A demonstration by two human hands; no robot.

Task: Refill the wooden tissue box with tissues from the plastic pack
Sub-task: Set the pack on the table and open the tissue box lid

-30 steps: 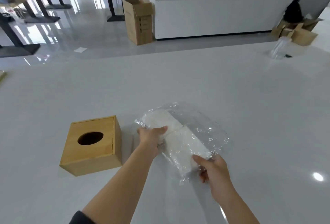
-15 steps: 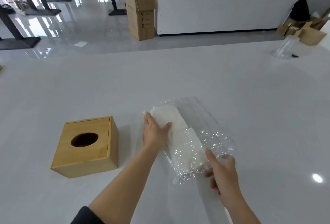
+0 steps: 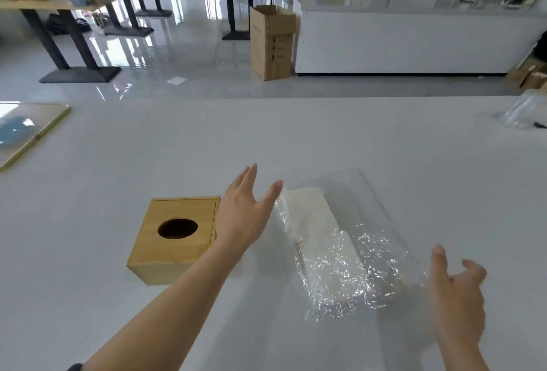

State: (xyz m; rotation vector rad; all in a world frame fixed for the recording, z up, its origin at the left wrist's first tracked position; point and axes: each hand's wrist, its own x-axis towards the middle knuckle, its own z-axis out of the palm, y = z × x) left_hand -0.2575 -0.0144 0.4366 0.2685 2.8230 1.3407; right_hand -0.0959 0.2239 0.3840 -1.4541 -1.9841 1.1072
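The wooden tissue box [image 3: 174, 248] stands on the white table, its round top hole dark. Right of it lies the clear plastic pack [image 3: 340, 255] with a stack of white tissues inside. My left hand [image 3: 244, 214] hovers between box and pack, fingers straight and spread, the thumb tip near the pack's far left corner; I cannot tell if it touches. My right hand [image 3: 457, 290] is lifted at the pack's near right side, fingers loosely bent, holding nothing.
The white table [image 3: 296, 140] stretches wide around both things. A framed flat board [image 3: 26, 132] lies at the far left edge. A crumpled clear plastic item [image 3: 521, 113] sits at the far right. Beyond the table stand a cardboard carton [image 3: 272, 42] and a white counter.
Both hands have let go of the plastic pack and lifted off it. My left hand opened and rose; my right hand drew back to the right. The view shifted, so the box sits nearer the centre.
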